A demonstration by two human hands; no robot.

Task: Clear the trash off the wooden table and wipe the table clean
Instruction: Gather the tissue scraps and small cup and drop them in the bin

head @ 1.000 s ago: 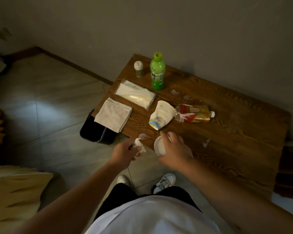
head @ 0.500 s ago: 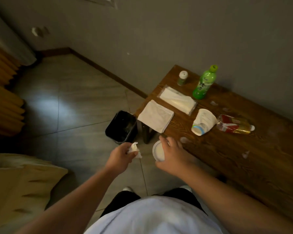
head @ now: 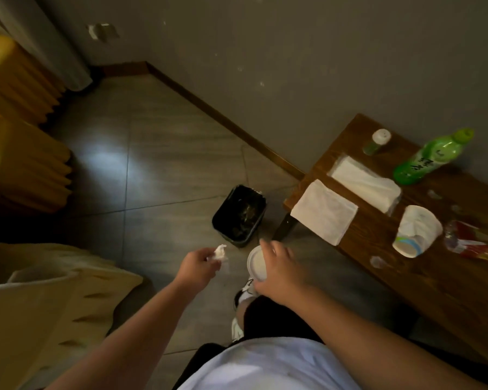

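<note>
My left hand [head: 196, 263] pinches a crumpled white tissue [head: 220, 254] over the floor, just short of the black trash bin [head: 238, 213]. My right hand [head: 279, 273] grips a round white lid [head: 256, 266] beside it, also off the table. On the wooden table [head: 423, 266] at right lie a crushed paper cup [head: 416, 229], a flattened bottle with a red label [head: 475, 243], a folded white cloth [head: 324, 211] and small scraps [head: 378, 261].
A tissue pack [head: 364, 182], an upright green bottle [head: 431, 156] and a small shaker [head: 376, 141] stand at the table's far end by the wall. A cream cushion [head: 48, 308] lies at left, orange folds [head: 20, 153] behind it. My shoe [head: 244, 291] is below the lid.
The view has swung left from the table to the floor and bin. Both hands left the table edge with the tissue and lid and now hover near the bin.
</note>
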